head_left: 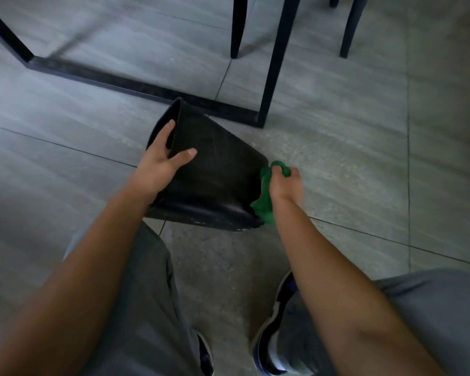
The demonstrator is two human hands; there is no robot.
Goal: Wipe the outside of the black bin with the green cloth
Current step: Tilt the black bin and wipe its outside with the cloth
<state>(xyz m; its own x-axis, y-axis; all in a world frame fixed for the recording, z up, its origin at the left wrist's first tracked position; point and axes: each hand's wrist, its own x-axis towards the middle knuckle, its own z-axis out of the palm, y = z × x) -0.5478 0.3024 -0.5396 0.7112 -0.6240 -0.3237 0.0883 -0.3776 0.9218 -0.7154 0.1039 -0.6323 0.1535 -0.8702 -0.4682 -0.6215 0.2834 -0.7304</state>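
The left hand (160,161) grips the rim of the black bin (215,169), its fingers (168,131) curled inside the mouth and the thumb (186,154) pressed flat on the outer wall, so that grip is clamped on the rim; the bare forearm runs down to the lower left corner of the view. The bin is tipped on its side over the grey tiled floor (350,131), mouth facing up and left, base toward the right, its lower edge scuffed and pale in places; whether it rests on the floor or is held just above cannot be told. At the base end the green cloth (265,202) is bunched against the bin's outside, just beside its bottom corner. The right hand (284,183) is closed tight on the cloth, knuckles upward, wrist bent down, with folds showing above and below the fist. Grey trousers (147,294) and a dark shoe (272,329) fill the bottom, partly cut off. Black frame legs (276,58) stand behind, blurred.
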